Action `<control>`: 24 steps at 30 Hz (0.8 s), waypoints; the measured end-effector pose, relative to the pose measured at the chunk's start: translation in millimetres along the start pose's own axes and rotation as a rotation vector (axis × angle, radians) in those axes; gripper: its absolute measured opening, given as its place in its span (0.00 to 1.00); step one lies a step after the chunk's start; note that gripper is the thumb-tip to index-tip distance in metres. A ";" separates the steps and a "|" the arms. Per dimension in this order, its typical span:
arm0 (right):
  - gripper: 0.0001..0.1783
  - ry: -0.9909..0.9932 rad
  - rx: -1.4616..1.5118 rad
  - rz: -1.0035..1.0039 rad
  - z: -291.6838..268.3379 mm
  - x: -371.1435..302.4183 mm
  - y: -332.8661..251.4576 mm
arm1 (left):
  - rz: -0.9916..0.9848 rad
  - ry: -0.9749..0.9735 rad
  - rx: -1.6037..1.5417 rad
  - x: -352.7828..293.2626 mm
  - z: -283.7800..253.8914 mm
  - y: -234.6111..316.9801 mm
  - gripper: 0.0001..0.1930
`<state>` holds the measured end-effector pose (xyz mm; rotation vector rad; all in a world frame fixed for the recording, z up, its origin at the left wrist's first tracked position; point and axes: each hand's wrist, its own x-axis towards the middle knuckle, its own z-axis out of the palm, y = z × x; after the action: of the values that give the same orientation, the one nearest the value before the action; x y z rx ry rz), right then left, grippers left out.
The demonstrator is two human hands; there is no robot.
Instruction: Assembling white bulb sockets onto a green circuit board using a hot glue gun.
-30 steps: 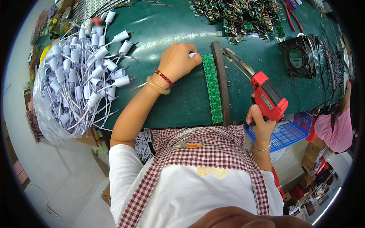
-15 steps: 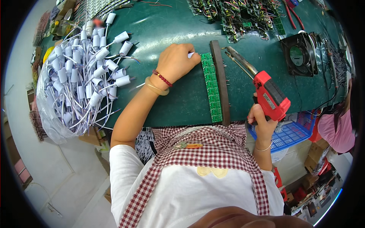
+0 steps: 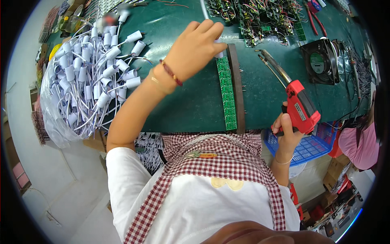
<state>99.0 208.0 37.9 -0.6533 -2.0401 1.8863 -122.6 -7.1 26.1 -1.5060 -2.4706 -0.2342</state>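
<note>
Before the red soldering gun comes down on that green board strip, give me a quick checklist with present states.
1. Right hand grips the red soldering gun: ok.
2. Gun tip clear of the board, resting over the green mat: ok.
3. Green board strip seated along the brown holder bar: ok.
4. Left hand at the strip's far end, holding a small white part: ok, though whether the part is seated, cannot tell.
5. Pile of white capped wires away from the gun: ok.
6. Tip heat: cannot tell.
</note>
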 end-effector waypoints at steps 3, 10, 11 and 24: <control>0.17 -0.005 0.031 -0.016 -4.0 -2.0 3.1 | -0.070 -0.084 -0.415 -5.5 32.3 -20.1 0.14; 0.17 0.016 0.087 -0.048 -12.3 -3.9 4.3 | -0.450 0.244 0.138 -60.6 13.2 -88.0 0.13; 0.17 0.003 0.093 -0.048 -11.2 -2.0 2.9 | -0.704 -0.025 0.409 -72.5 3.5 -90.2 0.10; 0.17 -0.042 0.098 -0.076 -1.4 -4.1 -0.3 | -0.455 0.175 -0.427 -73.0 18.2 -15.0 0.10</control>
<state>103.2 207.1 38.6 -0.5093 -1.9536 1.9574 -105.9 -71.4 -12.2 -0.9611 -2.6922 -0.9817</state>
